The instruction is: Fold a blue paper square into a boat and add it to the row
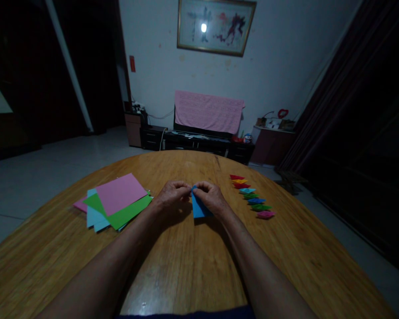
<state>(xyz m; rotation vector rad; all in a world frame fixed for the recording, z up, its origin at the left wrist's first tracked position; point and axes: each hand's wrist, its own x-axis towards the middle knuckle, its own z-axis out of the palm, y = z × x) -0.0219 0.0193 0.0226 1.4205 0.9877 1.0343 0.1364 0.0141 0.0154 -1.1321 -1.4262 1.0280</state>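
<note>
My left hand [171, 196] and my right hand [211, 198] pinch the top corners of a folded sheet of blue paper [198, 207] between their fingertips. The paper's lower point hangs toward the round wooden table [182, 270] and seems to rest on it. To the left of my left hand lies a loose, overlapping pile of pink, green and light blue paper sheets [119, 199]. To the right of my right hand, several small folded paper pieces [249, 195] in mixed colours form a slanting row.
Beyond the table's far rim stands a low dark TV cabinet [196, 141] holding a screen under a pink cloth [208, 111]. A small wooden cabinet [271, 144] stands to its right. A framed picture [216, 26] hangs on the wall above. Tiled floor surrounds the table.
</note>
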